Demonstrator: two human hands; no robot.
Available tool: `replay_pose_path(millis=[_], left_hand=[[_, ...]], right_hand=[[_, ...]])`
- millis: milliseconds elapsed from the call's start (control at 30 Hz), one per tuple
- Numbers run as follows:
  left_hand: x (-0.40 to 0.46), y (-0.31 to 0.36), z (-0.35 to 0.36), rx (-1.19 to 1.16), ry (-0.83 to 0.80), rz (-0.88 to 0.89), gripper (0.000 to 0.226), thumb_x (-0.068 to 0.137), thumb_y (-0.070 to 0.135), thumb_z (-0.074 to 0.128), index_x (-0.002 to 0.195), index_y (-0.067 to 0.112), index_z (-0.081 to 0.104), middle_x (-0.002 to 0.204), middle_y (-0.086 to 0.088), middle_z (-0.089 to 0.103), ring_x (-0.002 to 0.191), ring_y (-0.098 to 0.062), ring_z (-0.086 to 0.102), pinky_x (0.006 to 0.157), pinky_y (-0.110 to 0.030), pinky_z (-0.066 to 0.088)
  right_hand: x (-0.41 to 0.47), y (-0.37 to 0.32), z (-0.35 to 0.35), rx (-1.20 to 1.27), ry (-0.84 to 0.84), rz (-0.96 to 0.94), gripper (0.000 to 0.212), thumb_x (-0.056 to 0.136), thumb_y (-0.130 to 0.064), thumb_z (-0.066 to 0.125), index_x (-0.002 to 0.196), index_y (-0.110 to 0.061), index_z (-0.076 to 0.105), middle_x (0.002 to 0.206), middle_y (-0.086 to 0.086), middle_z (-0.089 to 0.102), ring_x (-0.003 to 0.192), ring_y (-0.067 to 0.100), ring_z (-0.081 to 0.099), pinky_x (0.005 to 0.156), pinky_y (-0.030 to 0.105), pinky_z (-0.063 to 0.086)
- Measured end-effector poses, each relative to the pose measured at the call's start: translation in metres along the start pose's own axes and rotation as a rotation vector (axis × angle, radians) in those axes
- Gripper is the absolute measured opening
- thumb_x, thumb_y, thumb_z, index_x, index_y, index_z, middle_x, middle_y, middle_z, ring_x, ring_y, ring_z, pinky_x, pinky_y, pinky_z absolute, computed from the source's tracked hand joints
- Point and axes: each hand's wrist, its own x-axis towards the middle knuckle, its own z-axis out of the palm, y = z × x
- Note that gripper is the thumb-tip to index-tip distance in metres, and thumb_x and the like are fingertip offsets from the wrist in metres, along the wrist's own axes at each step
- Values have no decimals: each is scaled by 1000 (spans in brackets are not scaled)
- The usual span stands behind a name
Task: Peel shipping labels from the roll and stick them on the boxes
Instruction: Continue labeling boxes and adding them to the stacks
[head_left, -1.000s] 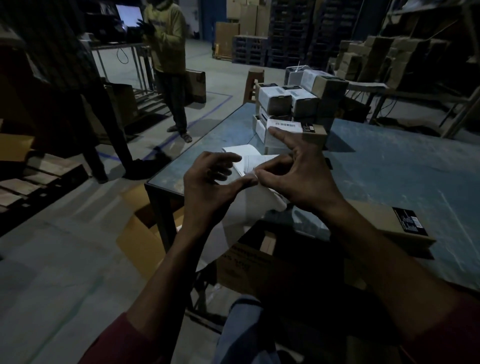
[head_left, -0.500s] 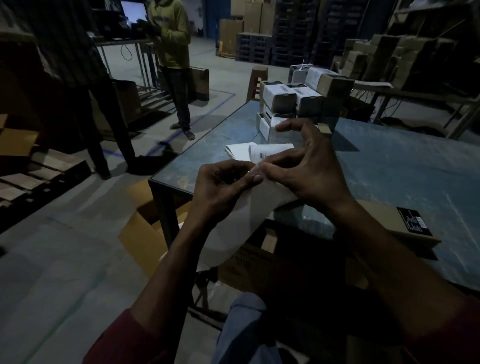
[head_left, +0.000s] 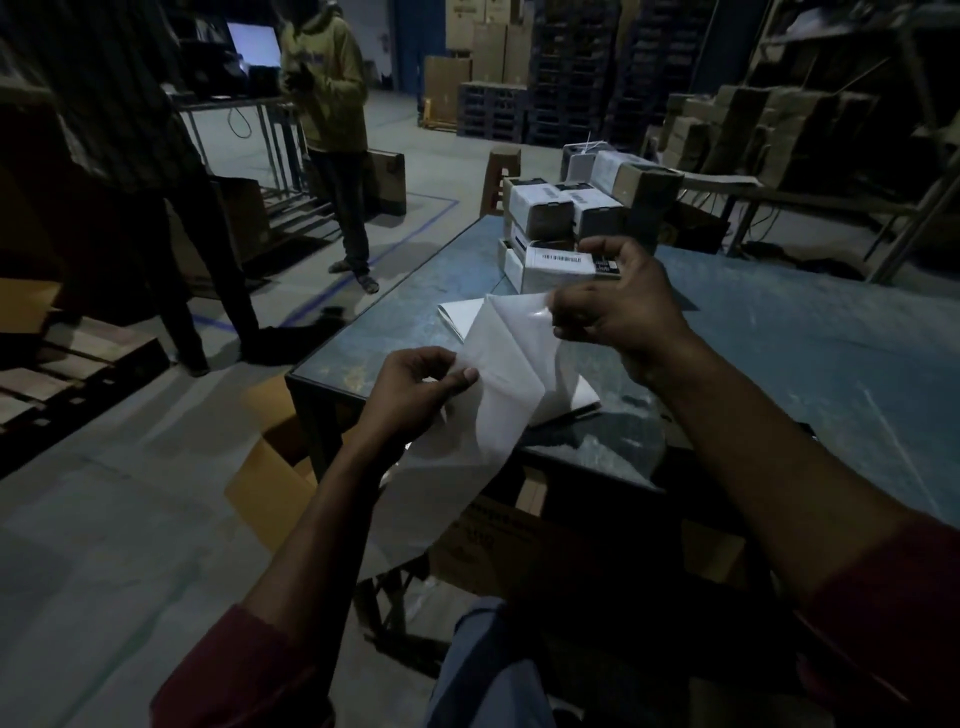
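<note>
A: What is seen to the left of the table (head_left: 779, 364)?

B: Two people are seen standing on the floor there, one in a yellow hooded top (head_left: 327, 88). An open cardboard carton (head_left: 270, 478) is set on the floor just beside the table's near left corner.

A: How is the left hand (head_left: 415, 400) held?

B: It is curled, and the backing strip (head_left: 467, 452) is pinched between its thumb and fingers, just off the table's near left corner. The strip is left hanging down past the table edge.

A: And the label (head_left: 514, 338)?

B: It is held up over the table's left end, partly lifted from the strip, with one corner pinched by the right hand (head_left: 618, 306). That hand's other fingers are loosely curled.

A: Where are the boxes (head_left: 566, 228) kept?

B: They are stacked at the table's far left end, beyond the right hand, and printed labels are seen on several. More folded white sheets (head_left: 457, 317) are laid flat on the table before the stack.

A: Anything to the right of the table?

B: Brown cartons (head_left: 753, 130) are piled there in shadow.
</note>
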Motion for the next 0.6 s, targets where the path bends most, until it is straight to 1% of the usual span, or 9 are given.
replay_pose_path(millis=[67,167,233,300,333,433,467,533,600], left_hand=[[8,-2,-5,32,-40,-91,22,93,13,79,93,-8,73,65,-6,64,46,-10,53,44,-21,40],[19,-12,-17,138,-64,-124,24,89,16,83,82,-5,74,67,-8,63,59,-15,55,55,-25,39],[23,-14,-24,236,-67,-144,24,87,17,85,69,6,73,58,-1,61,57,-16,54,54,-25,37],[28,-16,-28,303,-76,-161,26,84,15,86,62,15,72,52,6,62,56,-16,56,57,-27,39],[29,-16,-29,319,-88,-169,25,82,16,88,62,14,73,53,3,64,57,-17,58,59,-28,40],[31,-13,-30,392,-114,-132,27,64,32,88,64,7,78,67,-22,69,62,-19,58,63,-34,41],[33,-13,-30,430,-122,-138,28,62,34,86,63,8,78,65,-23,66,62,-19,56,62,-35,40],[37,-10,-29,489,-137,-162,25,71,24,88,52,15,74,56,-12,60,59,-19,53,61,-34,38],[40,-8,-27,531,-149,-172,35,77,13,85,46,20,70,52,-4,57,57,-18,51,59,-31,37]], right_hand=[[16,5,-5,-4,55,38,63,79,7,82,125,-24,52,121,15,64,98,33,72,62,38,64],[38,16,-24,-47,160,84,62,76,7,82,125,-21,55,112,10,63,95,34,71,58,42,64],[50,27,-42,-106,250,108,61,72,1,86,119,-26,58,109,8,65,94,34,72,66,48,66],[59,35,-61,-170,335,130,58,70,-7,89,110,-35,58,112,10,67,96,32,72,75,51,65],[62,37,-69,-176,365,141,57,71,-8,89,111,-36,57,113,12,68,95,31,73,76,51,65],[71,37,-88,-204,430,133,59,70,-12,88,116,-31,56,116,16,66,92,31,72,72,49,66],[72,35,-93,-234,453,117,59,69,-14,89,114,-31,55,118,15,65,92,31,71,70,48,66],[71,25,-99,-273,498,70,57,71,-13,88,113,-30,53,119,11,62,90,29,70,66,45,66],[70,16,-107,-316,533,31,56,73,-14,88,113,-30,51,115,8,59,87,27,68,65,41,64]])
